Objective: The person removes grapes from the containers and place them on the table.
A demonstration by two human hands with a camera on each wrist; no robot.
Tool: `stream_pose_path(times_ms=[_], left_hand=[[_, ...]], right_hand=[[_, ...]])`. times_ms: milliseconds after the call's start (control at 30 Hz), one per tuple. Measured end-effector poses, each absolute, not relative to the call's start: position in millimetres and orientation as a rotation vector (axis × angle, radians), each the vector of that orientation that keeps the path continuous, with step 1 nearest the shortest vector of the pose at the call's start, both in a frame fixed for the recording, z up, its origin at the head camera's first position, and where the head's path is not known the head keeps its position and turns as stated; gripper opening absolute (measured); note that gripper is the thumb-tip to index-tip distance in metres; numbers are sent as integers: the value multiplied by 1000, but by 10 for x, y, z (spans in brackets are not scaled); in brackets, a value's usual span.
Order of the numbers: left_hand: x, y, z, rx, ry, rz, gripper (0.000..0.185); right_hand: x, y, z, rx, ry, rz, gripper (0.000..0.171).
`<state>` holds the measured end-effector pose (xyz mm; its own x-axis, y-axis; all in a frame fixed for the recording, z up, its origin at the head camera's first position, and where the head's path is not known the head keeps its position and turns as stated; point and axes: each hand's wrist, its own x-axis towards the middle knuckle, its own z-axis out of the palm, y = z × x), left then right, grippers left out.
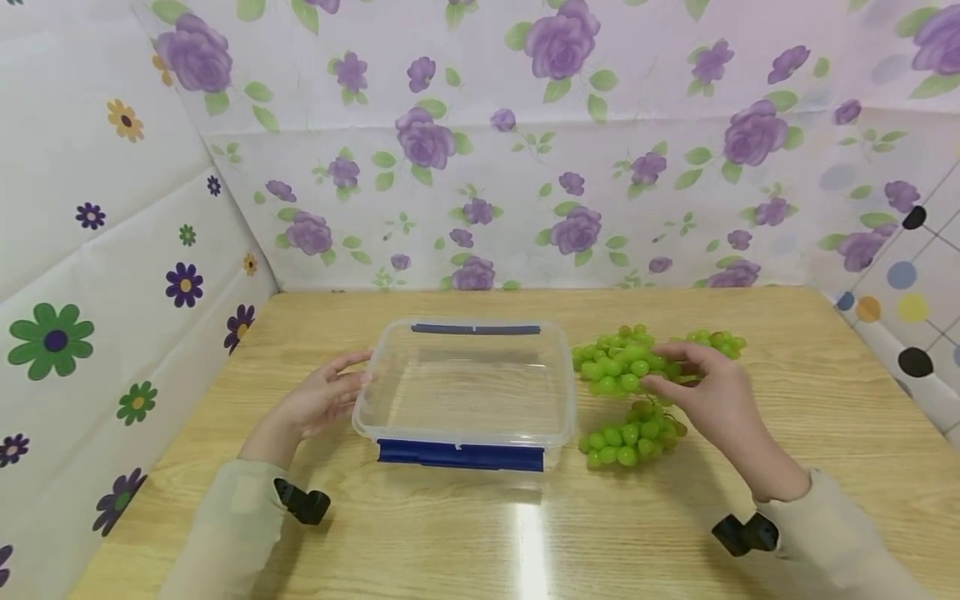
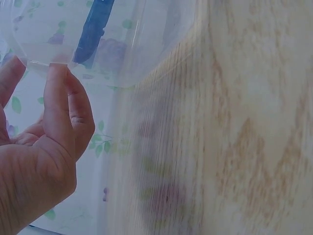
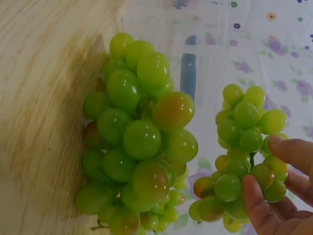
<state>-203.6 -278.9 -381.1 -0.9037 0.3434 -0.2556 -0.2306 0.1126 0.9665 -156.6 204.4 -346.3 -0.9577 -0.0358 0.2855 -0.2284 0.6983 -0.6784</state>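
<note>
A clear plastic container [image 1: 465, 440] with blue side clips and no lid on it sits on the table, nothing visible inside. At its left rim is my left hand [image 1: 324, 398], its fingertips touching the edge; the left wrist view shows the fingertips [image 2: 57, 73] against the clear plastic. To the container's right, my right hand [image 1: 712, 387] pinches a bunch of green grapes [image 1: 618, 360] between thumb and fingers. Nearer me lies a second bunch of green grapes [image 1: 630, 437], large in the right wrist view. Partly behind the right hand, more grapes [image 1: 720, 340] show.
All of this stands on a light wooden table [image 1: 420, 533]. Flower-patterned sheeting [image 1: 480, 167] rises along the back edge, with more patterned sheeting at the left and right. A small black device [image 1: 302, 502] is fixed at the left cuff, another [image 1: 745, 533] at the right.
</note>
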Motion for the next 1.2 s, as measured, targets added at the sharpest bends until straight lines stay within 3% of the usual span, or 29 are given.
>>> stream_pose_path(times_ms=[1200], left_hand=[[-2049, -2779, -3829, 100, 1969, 1851, 68]], right_hand=[[-1395, 2713, -3679, 32, -2637, 864, 41]])
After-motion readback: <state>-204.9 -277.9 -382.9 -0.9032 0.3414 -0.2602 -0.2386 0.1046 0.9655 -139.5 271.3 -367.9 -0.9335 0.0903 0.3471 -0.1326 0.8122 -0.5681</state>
